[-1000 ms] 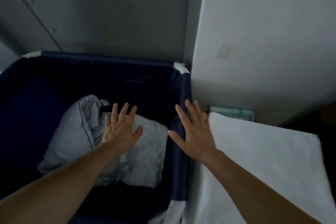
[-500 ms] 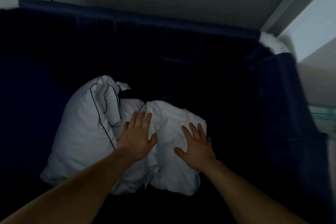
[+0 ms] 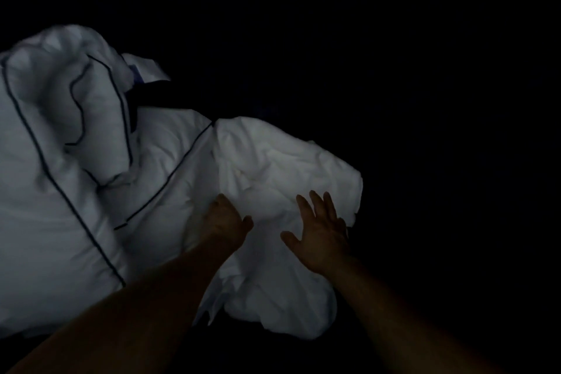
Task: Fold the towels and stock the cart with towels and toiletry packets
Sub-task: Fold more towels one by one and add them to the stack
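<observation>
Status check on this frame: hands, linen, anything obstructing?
Left hand grips crumpled white cloth. Right hand open, spread over it. Piped white linen alongside, left. Surroundings too dark to read.

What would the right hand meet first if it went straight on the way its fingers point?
The right hand would meet the plain white cloth first; its spread fingers point across it. Depth is unclear, so it may already touch.

piped linen (image 3: 60,206): left | crumpled cloth (image 3: 282,161): right, lying against linen
</observation>
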`<state>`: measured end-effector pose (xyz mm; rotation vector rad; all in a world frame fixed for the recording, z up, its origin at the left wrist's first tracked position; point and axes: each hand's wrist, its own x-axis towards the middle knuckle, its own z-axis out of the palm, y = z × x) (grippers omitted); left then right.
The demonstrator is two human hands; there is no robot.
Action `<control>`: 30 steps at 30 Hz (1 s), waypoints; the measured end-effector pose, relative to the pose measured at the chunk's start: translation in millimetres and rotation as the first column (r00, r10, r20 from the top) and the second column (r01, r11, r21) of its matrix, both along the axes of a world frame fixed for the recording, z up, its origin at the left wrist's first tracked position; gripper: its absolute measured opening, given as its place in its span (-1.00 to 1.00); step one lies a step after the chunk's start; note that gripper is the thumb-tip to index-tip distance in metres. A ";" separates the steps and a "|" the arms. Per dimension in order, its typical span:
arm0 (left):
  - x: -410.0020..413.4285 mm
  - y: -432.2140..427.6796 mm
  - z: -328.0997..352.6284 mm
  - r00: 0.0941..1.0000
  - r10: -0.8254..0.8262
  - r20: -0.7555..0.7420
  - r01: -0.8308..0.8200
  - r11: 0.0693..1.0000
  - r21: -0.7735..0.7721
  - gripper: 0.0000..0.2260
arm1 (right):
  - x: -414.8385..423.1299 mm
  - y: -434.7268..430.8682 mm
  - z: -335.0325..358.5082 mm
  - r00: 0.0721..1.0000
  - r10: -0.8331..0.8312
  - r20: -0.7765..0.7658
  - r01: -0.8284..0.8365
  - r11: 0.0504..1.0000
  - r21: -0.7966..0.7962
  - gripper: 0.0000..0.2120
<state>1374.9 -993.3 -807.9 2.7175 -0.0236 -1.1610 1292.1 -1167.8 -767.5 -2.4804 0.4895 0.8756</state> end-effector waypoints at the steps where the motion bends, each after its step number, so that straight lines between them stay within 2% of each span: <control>1: -0.5 -3.1 -9.7 0.999 0.034 -0.013 -0.034 0.999 -0.009 -0.21 | 0.8 -2.0 -6.4 1.000 -0.001 0.000 0.001 1.000 -0.001 -0.20; 5: 3.9 -8.2 -34.3 0.958 0.285 0.015 -0.279 0.946 -0.165 -0.17 | 2.1 -4.3 -23.7 1.000 -0.012 0.026 0.012 1.000 0.015 -0.21; 8: 5.9 -12.4 -51.3 0.956 0.293 0.016 -0.288 0.945 -0.155 -0.22 | 0.8 -6.4 -31.4 0.998 -0.023 0.054 0.021 0.999 0.032 -0.22; 12: 6.9 -14.1 -56.8 0.955 0.296 0.012 -0.293 0.949 -0.115 -0.47 | -3.4 -11.9 -36.6 0.998 -0.029 0.056 0.028 0.999 0.023 -0.22; 16: 4.1 -11.8 -27.2 0.951 0.306 0.033 -0.295 0.937 -0.184 -0.49 | -9.6 -11.0 -22.4 0.998 -0.049 0.045 0.047 0.998 0.033 -0.21; 20: 0.0 -12.1 42.6 0.970 0.183 0.158 -0.118 0.929 -0.351 -0.55 | -8.0 -6.3 21.5 0.996 -0.043 0.083 0.038 0.998 0.057 -0.15; 22: 0.1 -10.9 83.1 0.962 0.211 0.171 -0.117 0.890 -0.441 -0.59 | -3.3 -5.3 53.8 0.993 -0.032 0.115 0.022 0.996 0.088 -0.11; 27: 8.1 -20.0 221.6 0.964 0.264 0.033 -0.195 0.787 -0.585 -0.55 | 6.1 -2.1 154.8 0.967 -0.041 0.253 -0.011 0.980 0.201 0.13; 28: 7.2 -26.7 253.4 0.975 0.221 0.016 -0.172 0.798 -0.577 -0.59 | 6.9 -1.7 176.5 0.957 -0.067 0.282 0.003 0.976 0.219 0.20; 29: 8.0 -33.3 285.7 0.969 0.248 -0.014 -0.214 0.807 -0.550 -0.67 | 8.3 -2.4 199.1 0.947 -0.090 0.307 0.018 0.973 0.230 0.28; 30: 6.9 -37.4 317.4 0.972 0.233 0.016 -0.190 0.832 -0.521 -0.75 | 8.4 -1.7 221.9 0.937 -0.093 0.337 0.018 0.975 0.220 0.34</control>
